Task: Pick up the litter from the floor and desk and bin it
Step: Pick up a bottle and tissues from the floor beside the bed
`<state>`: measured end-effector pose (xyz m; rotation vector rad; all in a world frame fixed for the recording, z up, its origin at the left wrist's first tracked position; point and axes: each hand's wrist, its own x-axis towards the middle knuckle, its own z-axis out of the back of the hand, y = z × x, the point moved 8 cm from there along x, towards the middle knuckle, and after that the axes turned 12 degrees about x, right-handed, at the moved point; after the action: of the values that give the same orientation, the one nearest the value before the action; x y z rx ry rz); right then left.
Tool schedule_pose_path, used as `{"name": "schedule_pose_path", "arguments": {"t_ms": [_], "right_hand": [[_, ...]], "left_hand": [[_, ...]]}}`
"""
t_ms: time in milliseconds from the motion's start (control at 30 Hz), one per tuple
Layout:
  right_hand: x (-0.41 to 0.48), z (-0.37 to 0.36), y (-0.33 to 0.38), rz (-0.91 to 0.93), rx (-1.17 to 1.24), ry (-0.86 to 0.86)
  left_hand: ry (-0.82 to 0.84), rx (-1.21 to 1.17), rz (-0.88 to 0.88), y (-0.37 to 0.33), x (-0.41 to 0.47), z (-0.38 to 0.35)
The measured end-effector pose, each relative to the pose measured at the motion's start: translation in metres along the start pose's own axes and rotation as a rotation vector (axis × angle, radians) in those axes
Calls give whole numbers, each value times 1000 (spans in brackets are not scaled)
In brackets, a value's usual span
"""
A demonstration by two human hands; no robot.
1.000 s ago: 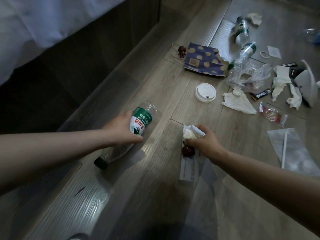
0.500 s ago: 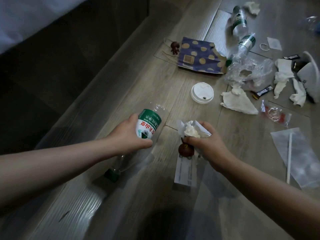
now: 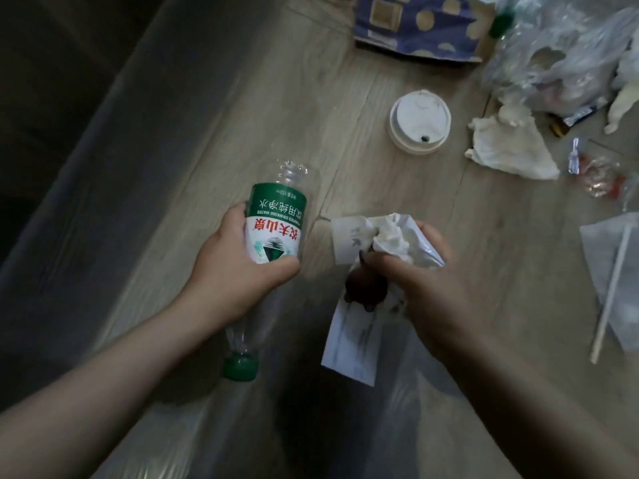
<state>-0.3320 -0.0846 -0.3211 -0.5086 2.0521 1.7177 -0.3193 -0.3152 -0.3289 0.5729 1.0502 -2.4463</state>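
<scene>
Both hands have come up off the floor (image 3: 207, 115) since a second ago, and the bottle (image 3: 275, 229), which lay flat then, now rides clear of the boards.

At the left, the left hand (image 3: 238, 271) wraps its fingers round the bottle's labelled middle, base pointing far, green cap (image 3: 239, 366) hanging near. A grip at the middle probably keeps the light, empty shell balanced.

Just right of it, the right hand (image 3: 425, 288) pinches several scraps at once: a tissue wad (image 3: 390, 242) on top, a dark lump (image 3: 366, 288) under the thumb, and a paper slip (image 3: 352, 340) dangling below. Bunching them likely saves trips. What the lump is I cannot tell.

Farther off, loose litter lies on the floor: a white lid (image 3: 420, 122), flat, then a crumpled tissue (image 3: 511, 150) to its right. Beyond them lie a dotted paper bag (image 3: 415, 29) and a clear plastic bag (image 3: 560, 63). At the right edge are a small wrapper (image 3: 598, 174) and a straw (image 3: 612, 288) in its sleeve.

No bin shows. With both hands full, I judge the next step is carrying this load to it; much litter remains.
</scene>
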Motion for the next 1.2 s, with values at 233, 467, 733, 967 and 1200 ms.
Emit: {"name": "schedule_pose_path", "arguments": {"t_ms": [233, 467, 733, 967, 1200], "right_hand": [[-77, 0, 27, -75, 55, -181], [-160, -15, 194, 18, 94, -248], [-293, -17, 452, 169, 130, -296], [-440, 5, 673, 407, 59, -300], [-594, 54, 840, 695, 96, -350]], "left_hand": [[-3, -49, 121, -18, -80, 32], [-35, -22, 78, -141, -170, 141], [-97, -34, -75, -354, -291, 299], [-101, -30, -290, -545, -430, 396], [-148, -146, -511, -674, -551, 449]]}}
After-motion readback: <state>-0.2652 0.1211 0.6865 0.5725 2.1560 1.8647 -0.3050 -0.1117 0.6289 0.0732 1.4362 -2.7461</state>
